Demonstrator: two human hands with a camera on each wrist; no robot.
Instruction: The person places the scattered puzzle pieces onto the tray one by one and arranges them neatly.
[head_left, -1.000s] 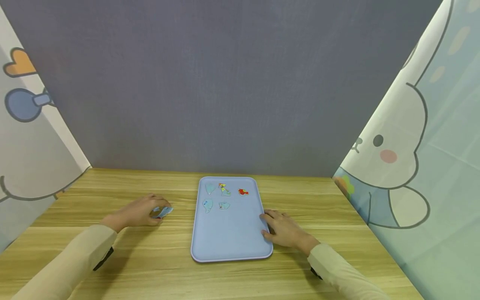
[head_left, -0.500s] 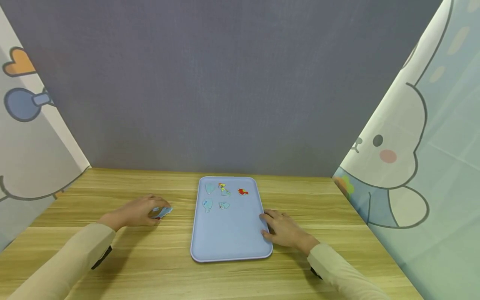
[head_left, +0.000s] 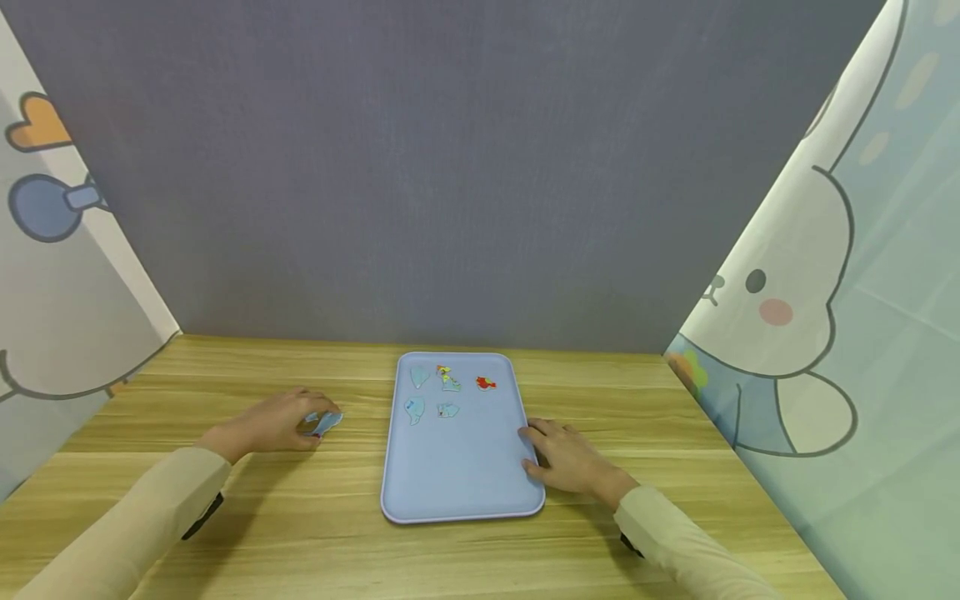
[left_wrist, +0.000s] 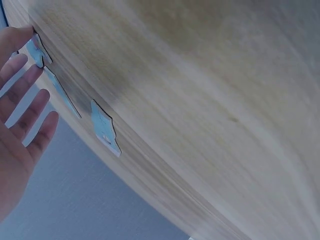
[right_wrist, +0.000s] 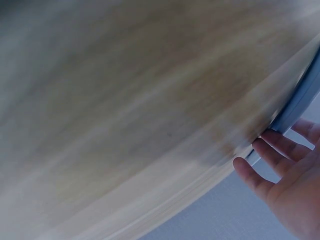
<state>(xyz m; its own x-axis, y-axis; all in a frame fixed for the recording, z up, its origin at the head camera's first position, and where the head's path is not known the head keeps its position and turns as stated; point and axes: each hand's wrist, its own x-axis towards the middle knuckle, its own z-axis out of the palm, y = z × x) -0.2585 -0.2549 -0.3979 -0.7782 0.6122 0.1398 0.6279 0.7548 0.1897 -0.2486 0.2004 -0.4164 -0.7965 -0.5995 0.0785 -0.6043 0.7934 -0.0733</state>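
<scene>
My left hand is low over the table at the left, its thumb and index finger pinching a light-blue puzzle piece. Two more flat blue pieces lie close by on the table: a narrow-looking puzzle piece and a broader puzzle piece. From the head, the left fingers partly cover these pieces. My right hand rests against the right rim of the pale blue tray, fingers spread and relaxed. On the tray lie several puzzle pieces, among them a red one and a yellow-and-blue one.
The wooden table extends around the tray on all sides. A dark grey panel stands behind it. Cloths with cartoon prints hang at the left and right.
The blue piece at my left fingertips has shifted slightly to the left. My right hand, the tray and the pieces on it stay in place.
</scene>
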